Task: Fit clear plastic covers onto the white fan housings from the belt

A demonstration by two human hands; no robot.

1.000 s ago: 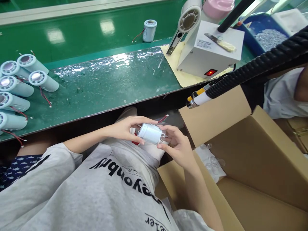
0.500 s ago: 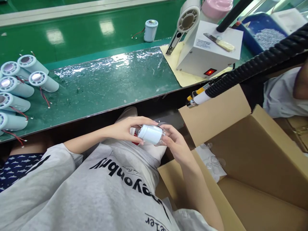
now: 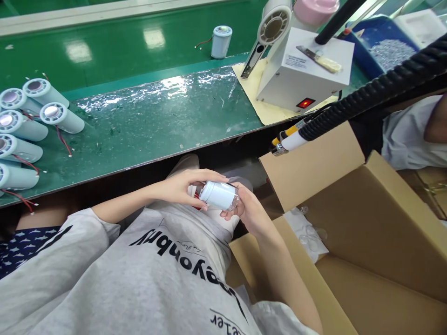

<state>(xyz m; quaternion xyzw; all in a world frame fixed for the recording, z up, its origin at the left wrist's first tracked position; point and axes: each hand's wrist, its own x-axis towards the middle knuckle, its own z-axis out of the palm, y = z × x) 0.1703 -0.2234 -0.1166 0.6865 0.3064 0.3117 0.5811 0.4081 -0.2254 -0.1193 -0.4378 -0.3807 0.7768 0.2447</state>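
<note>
A light-blue cylinder (image 3: 219,194), which looks like a wrapped battery pack, lies nearly level between my hands above my lap. My left hand (image 3: 185,187) is closed round its left end, thumb below and fingers along the top. A white connector and red wire show beside the left palm. At the other end, my right hand (image 3: 247,207) grips it where clear film sticks out past the blue wrap, with fingertips showing underneath. Several similar battery packs (image 3: 63,118) with red wires lie at the bench's left. One more battery pack (image 3: 221,43) stands upright at the back.
A hot-air blower (image 3: 274,28) leans by a white box (image 3: 303,70) with a lit red switch and a knife on top. A black ribbed hose (image 3: 370,95) crosses at right, above an open carton (image 3: 380,223). Behind is a blue bin (image 3: 366,28); a co-worker's sleeve (image 3: 408,135) shows.
My right hand has shifted its hold on the cylinder's right end; its fingers now show below it. My left hand has stayed almost in place.
</note>
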